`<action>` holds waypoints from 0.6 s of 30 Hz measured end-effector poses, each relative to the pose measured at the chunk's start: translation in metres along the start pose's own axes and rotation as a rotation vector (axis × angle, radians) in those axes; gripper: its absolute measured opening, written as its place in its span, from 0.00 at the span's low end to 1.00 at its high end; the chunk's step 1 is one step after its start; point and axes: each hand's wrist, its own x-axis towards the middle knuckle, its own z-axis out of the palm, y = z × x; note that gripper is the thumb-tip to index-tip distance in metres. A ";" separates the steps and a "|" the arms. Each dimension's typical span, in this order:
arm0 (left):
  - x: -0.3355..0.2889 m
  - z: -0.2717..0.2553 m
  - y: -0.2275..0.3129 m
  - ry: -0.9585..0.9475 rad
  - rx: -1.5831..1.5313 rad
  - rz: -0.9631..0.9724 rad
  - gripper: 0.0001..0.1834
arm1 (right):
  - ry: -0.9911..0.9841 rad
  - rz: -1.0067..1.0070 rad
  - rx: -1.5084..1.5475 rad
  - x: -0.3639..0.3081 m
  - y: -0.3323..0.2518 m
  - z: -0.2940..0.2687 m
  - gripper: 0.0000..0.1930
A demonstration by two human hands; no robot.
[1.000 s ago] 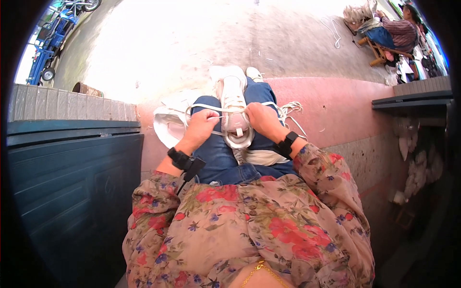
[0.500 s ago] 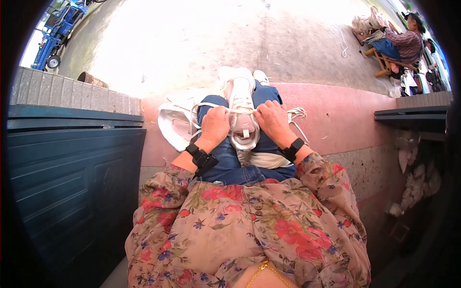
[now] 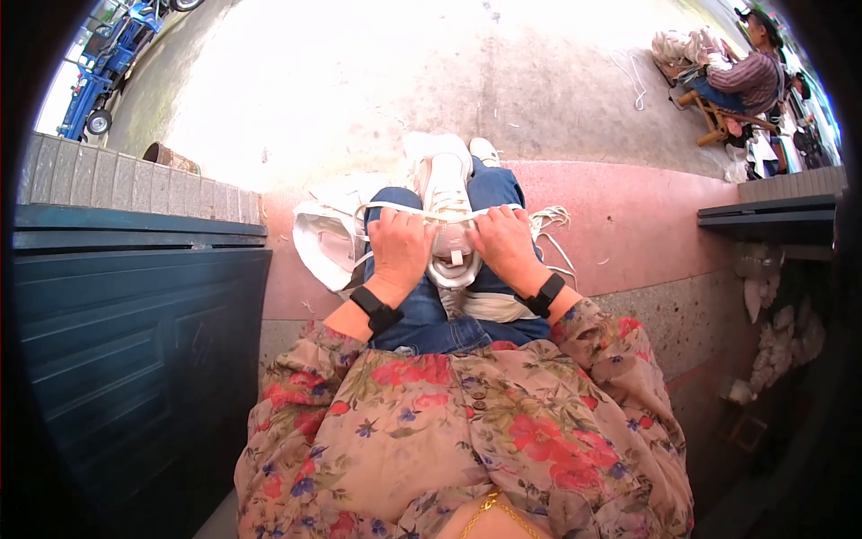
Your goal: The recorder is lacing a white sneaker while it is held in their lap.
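A white and pale pink sneaker (image 3: 444, 184) rests across my lap between the knees, its tongue and heel opening toward me. My left hand (image 3: 400, 244) is closed beside the left edge of the opening and grips a white shoelace (image 3: 371, 206). On the other side, my right hand (image 3: 503, 241) is closed too, pinching the lace at the right eyelets. Between the hands the lace runs across the top of the tongue. Loops hang over the left knee, and a loose bunch of lace (image 3: 549, 216) lies beyond the right hand. My fingertips are partly hidden.
Another white shoe (image 3: 323, 242) lies by my left knee. A dark blue door panel (image 3: 135, 332) stands at left. White bundles (image 3: 781, 346) are at the right. A person (image 3: 754, 72) sits on a wooden chair far right; blue vehicles (image 3: 108, 72) stand far left.
Both hands have shifted slightly, staying closed on the lace, which now stretches over the back of both hands' fingers. The view has tilted a little.
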 end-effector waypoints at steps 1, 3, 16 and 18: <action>-0.002 -0.006 0.006 -0.049 0.052 0.008 0.09 | -0.002 -0.023 -0.018 0.000 0.007 0.005 0.08; -0.006 -0.002 0.007 -0.018 0.106 0.065 0.10 | 0.004 -0.013 0.066 -0.001 0.020 0.011 0.06; 0.081 0.017 0.014 -0.334 -0.271 0.020 0.09 | -0.023 0.254 0.673 -0.004 0.024 0.009 0.08; 0.101 0.036 0.017 -0.383 -0.493 0.075 0.09 | -0.050 0.250 0.641 -0.003 0.020 0.008 0.09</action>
